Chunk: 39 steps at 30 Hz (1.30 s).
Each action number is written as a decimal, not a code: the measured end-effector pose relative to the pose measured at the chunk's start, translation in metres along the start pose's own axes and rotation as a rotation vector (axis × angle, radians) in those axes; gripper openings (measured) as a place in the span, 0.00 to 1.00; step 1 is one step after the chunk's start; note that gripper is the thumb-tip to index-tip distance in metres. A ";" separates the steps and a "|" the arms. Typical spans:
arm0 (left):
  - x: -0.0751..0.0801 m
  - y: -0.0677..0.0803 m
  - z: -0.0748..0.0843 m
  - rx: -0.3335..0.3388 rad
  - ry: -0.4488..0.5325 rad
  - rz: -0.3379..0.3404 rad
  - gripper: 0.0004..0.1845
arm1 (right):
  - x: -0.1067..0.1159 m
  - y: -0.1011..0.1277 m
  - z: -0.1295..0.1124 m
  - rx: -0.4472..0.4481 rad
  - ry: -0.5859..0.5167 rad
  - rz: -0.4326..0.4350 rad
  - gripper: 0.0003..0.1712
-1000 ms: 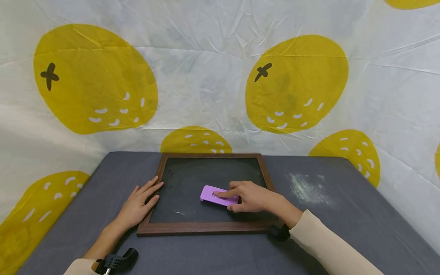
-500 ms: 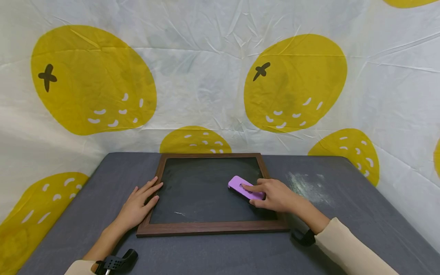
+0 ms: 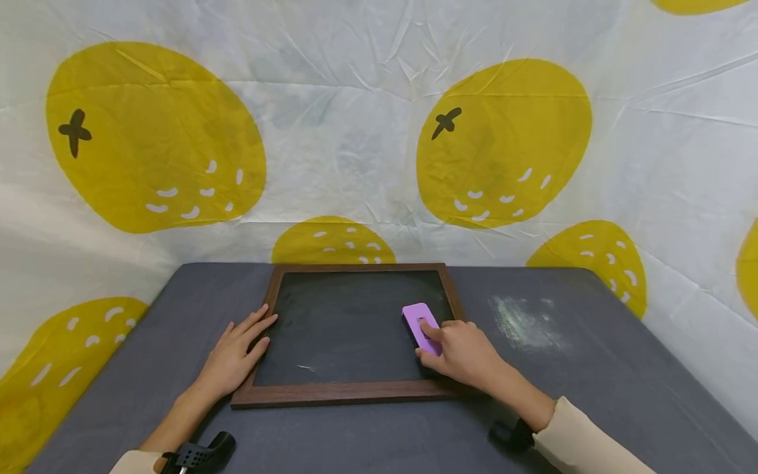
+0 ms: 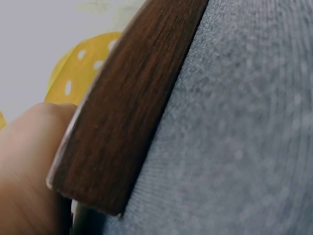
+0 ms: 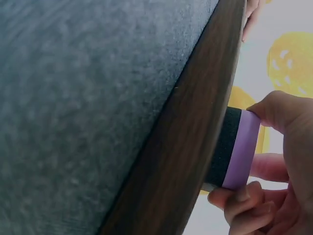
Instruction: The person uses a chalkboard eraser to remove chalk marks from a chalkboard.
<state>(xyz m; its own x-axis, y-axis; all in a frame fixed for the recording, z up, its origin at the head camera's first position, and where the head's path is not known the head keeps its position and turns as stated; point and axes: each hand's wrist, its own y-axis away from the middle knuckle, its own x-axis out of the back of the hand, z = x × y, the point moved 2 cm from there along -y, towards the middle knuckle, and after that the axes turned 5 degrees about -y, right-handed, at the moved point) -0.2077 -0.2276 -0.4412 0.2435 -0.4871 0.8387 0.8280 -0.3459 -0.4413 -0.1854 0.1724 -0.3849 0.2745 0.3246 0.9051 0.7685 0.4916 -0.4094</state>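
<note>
A wood-framed chalkboard (image 3: 349, 322) lies on the dark table, with a short white chalk mark near its front left. On the board's right side my right hand (image 3: 464, 349) grips a purple chalkboard eraser (image 3: 422, 322), one finger on its top. In the right wrist view the eraser (image 5: 243, 149) shows a dark felt layer under its purple back, with thumb and fingers at opposite sides. My left hand (image 3: 233, 359) rests with straight fingers on the board's left frame edge. The left wrist view has the brown frame (image 4: 117, 112) close up, part of the left hand (image 4: 29, 166) beside it.
Pale chalk dust (image 3: 527, 322) is smeared on the grey-covered table (image 3: 355, 441) right of the board. A white curtain (image 3: 343, 145) with yellow fruit shapes hangs right behind the table's far edge. Black straps with camera mounts (image 3: 198, 454) sit at the wrists.
My right hand has slid the eraser from the board's middle to its right side and turned it more lengthwise. The left hand stays at the left frame.
</note>
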 end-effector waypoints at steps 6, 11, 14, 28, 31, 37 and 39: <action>0.001 -0.002 -0.002 0.012 0.001 -0.002 0.23 | -0.003 -0.005 -0.011 0.018 -0.003 0.020 0.25; 0.001 0.000 -0.001 0.014 0.003 -0.001 0.23 | -0.007 -0.009 -0.022 0.057 -0.014 0.033 0.24; 0.002 0.000 -0.001 0.012 0.003 0.007 0.23 | -0.009 -0.013 -0.028 0.085 -0.026 0.048 0.24; 0.004 0.001 -0.002 0.011 0.001 -0.008 0.23 | -0.029 -0.038 -0.061 0.133 -0.094 0.029 0.25; 0.002 0.000 -0.002 0.010 0.002 -0.012 0.23 | -0.034 -0.043 -0.067 0.128 -0.121 0.006 0.26; -0.001 -0.001 -0.002 -0.002 0.015 0.004 0.21 | -0.039 -0.052 -0.081 0.134 -0.132 -0.038 0.27; -0.001 -0.001 -0.001 -0.006 0.022 0.007 0.21 | -0.039 -0.055 -0.085 0.133 -0.136 -0.056 0.27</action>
<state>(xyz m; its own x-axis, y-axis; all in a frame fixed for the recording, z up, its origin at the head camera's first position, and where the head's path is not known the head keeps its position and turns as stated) -0.2093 -0.2271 -0.4422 0.2381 -0.5073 0.8282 0.8234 -0.3468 -0.4492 -0.1890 0.0641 -0.3883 0.1456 0.3955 0.9069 0.6947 0.6118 -0.3783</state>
